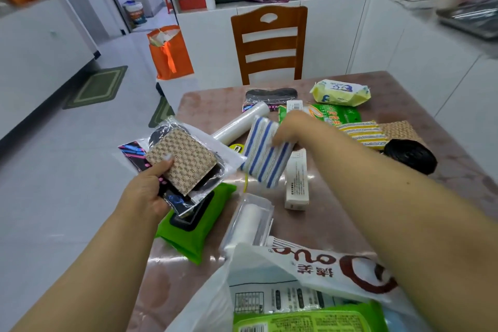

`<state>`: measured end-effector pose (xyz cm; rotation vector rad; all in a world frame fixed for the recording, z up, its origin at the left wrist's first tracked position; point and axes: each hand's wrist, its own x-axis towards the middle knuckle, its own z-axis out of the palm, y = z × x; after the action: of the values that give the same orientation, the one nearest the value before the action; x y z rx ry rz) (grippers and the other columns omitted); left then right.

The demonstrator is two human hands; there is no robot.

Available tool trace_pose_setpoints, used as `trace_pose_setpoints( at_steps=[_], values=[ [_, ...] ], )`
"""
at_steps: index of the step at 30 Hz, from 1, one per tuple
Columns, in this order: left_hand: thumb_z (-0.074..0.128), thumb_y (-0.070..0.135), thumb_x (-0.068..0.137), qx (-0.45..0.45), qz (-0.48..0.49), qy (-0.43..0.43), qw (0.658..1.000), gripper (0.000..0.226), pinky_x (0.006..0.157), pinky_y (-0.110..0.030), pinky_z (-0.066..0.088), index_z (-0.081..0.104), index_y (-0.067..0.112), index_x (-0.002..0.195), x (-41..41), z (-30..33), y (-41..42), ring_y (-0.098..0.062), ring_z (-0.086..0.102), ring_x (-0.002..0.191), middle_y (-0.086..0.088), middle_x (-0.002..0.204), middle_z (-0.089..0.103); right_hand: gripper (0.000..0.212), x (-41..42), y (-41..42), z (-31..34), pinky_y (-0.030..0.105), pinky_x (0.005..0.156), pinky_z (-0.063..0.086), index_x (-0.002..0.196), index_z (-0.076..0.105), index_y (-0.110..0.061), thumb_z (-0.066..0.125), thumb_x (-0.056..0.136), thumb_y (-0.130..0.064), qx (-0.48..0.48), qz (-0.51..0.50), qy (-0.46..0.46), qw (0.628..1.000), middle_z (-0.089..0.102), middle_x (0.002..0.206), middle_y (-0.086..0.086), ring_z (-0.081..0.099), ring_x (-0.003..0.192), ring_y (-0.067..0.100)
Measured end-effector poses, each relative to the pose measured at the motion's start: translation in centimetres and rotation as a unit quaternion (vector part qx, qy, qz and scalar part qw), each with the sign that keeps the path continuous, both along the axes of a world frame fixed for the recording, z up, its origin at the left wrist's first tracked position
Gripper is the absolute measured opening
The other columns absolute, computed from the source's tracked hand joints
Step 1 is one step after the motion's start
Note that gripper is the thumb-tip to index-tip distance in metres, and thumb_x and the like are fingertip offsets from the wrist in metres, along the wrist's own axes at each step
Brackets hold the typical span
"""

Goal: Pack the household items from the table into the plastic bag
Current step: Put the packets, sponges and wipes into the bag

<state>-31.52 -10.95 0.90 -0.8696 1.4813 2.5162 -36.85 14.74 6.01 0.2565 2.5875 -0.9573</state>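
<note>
Gripping a woven tan pad (182, 160) atop a clear packet (213, 155), the left hand (147, 193) is closed, thumb on top. Right of it, the right hand (292, 128) pinches a blue-striped sponge pack (262, 155). Below both hands lies the plastic bag (269, 288), mouth open.

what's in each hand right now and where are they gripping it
The left hand pinches a tan woven pad and clear packets at their near-left corner. The right hand grips the blue-striped sponge pack by its far top edge.
</note>
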Motion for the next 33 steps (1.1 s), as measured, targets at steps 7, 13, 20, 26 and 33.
trace_pose_setpoints(
  at_steps=[7, 13, 20, 26, 33],
  values=[
    [0.062, 0.005, 0.087, -0.028, -0.072, -0.020, 0.997, 0.026, 0.061, -0.048, 0.060, 0.063, 0.000, 0.112, 0.6, 0.2, 4.3, -0.028, 0.073, 0.072, -0.016, 0.081, 0.075, 0.032, 1.8, 1.7, 3.8, 0.022, 0.067, 0.054, 0.112, 0.062, -0.006, 0.070, 0.084, -0.021, -0.338, 0.016, 0.062, 0.939, 0.071, 0.096, 0.003, 0.069, 0.086, 0.015],
    [0.053, 0.043, 0.090, 0.047, -0.201, 0.040, 0.978, 0.039, 0.066, -0.050, 0.060, 0.078, 0.014, 0.090, 1.8, 0.9, 7.0, -0.030, 0.074, 0.079, -0.016, 0.095, 0.075, 0.060, 1.5, -2.0, -2.1, 0.036, 0.088, 0.055, 0.113, 0.067, -0.012, 0.087, 0.062, -0.038, -0.200, 0.071, 0.069, 0.975, 0.069, 0.110, 0.007, 0.068, 0.092, 0.019],
    [0.062, 0.011, 0.088, 0.033, -0.182, 0.012, 0.983, 0.023, 0.058, -0.047, 0.060, 0.062, 0.005, 0.110, 1.9, 0.5, 6.9, -0.029, 0.074, 0.075, -0.016, 0.092, 0.076, 0.026, -0.3, 0.1, -3.5, 0.031, 0.073, 0.046, 0.091, 0.064, -0.015, 0.060, 0.089, -0.041, -0.181, -0.085, 0.201, 0.959, 0.059, 0.080, -0.004, 0.057, 0.079, 0.018],
    [0.062, 0.014, 0.088, 0.047, -0.187, 0.004, 0.981, 0.024, 0.054, -0.045, 0.060, 0.062, 0.005, 0.111, 0.4, -0.1, 9.2, -0.028, 0.074, 0.072, -0.016, 0.098, 0.074, 0.040, -2.5, 8.1, -8.0, 0.029, 0.069, 0.040, 0.112, 0.059, -0.010, 0.057, 0.087, -0.041, -0.009, -0.284, 0.074, 0.956, 0.063, 0.110, 0.010, 0.059, 0.102, 0.035],
    [0.061, 0.014, 0.089, 0.060, -0.199, -0.005, 0.978, 0.020, 0.063, -0.053, 0.059, 0.063, 0.006, 0.106, -1.1, -1.2, 11.9, -0.029, 0.074, 0.075, -0.015, 0.092, 0.076, 0.082, -3.2, 10.8, -11.3, 0.043, 0.102, 0.037, 0.151, 0.007, -0.013, 0.057, 0.088, -0.031, -0.022, -0.433, -0.061, 0.899, 0.024, 0.149, 0.022, 0.033, 0.133, 0.036]
  ],
)
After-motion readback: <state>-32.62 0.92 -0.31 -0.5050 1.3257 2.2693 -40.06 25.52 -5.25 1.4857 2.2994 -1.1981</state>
